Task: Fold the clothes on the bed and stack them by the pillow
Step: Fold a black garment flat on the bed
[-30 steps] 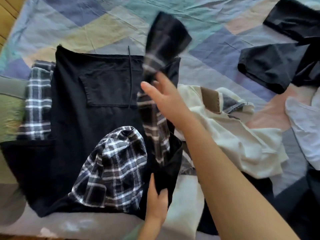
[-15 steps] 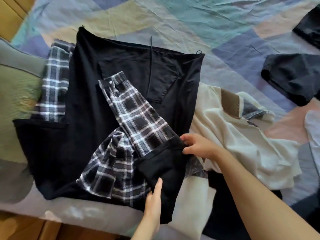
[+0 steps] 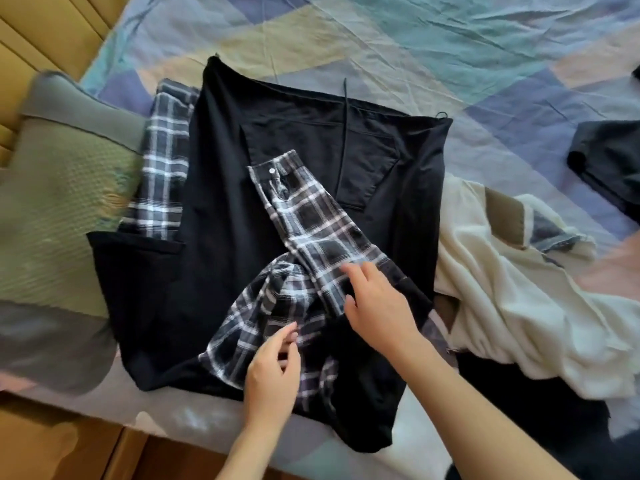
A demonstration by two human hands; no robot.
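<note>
- Black garment (image 3: 221, 271) lies spread flat on the bed (image 3: 415, 46), near edge at the bed's near side. Patch pocket and a thin drawstring visible on its far half.
- Plaid sleeve (image 3: 311, 216) lies diagonally across the black garment, buttoned cuff at the far-left end, running near-right toward the hands.
- More plaid fabric (image 3: 256, 327) bunched just near-left of the sleeve, on top of the black garment.
- Another strip of plaid (image 3: 162, 168) sticks out from under the black garment's left edge, just beside the pillow.
- Right hand (image 3: 377, 306): open, fingers extended, resting on the near end of the sleeve. Pressing, not gripping.
- Left hand (image 3: 273, 372): on the bunched plaid, fingers lightly bent with tips on the fabric. Cannot tell whether it is pinching or only touching.
- Green-and-grey pillow (image 3: 59, 209) at the left edge of the bed, touching the black garment's left side.
- Cream garment (image 3: 512, 299) crumpled just right of the black one, brown patch on its far part.
- Dark garment (image 3: 609, 161) lies far right, apart from the rest.
</note>
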